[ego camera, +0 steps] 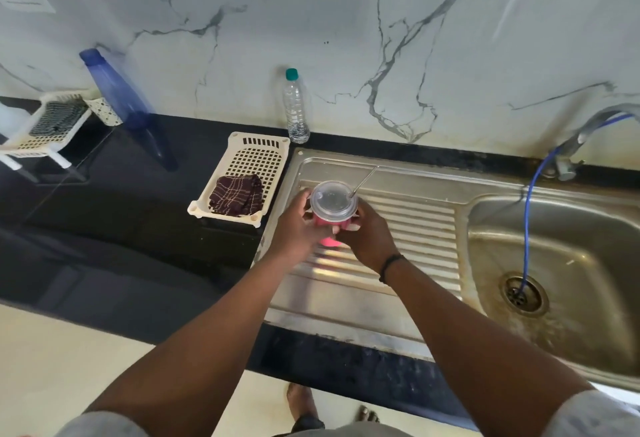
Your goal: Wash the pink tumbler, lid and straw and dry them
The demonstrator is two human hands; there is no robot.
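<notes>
The pink tumbler [329, 232] is held upright over the ribbed steel drainboard [415, 228]. A clear round lid [333, 200] sits on top of it, and a metal straw [364, 180] sticks out through the lid, leaning back and to the right. My left hand [294, 228] grips the tumbler's left side. My right hand [369, 234] grips its right side just under the lid. Most of the pink body is hidden by my fingers.
A cream plastic basket [270, 145] left of the drainboard holds a dark checked cloth [236, 194]. A clear water bottle [296, 107] stands by the wall, and a blue bottle [117, 90] farther left. The sink basin [561, 263] with tap [575, 145] and blue hose [530, 214] lies to the right.
</notes>
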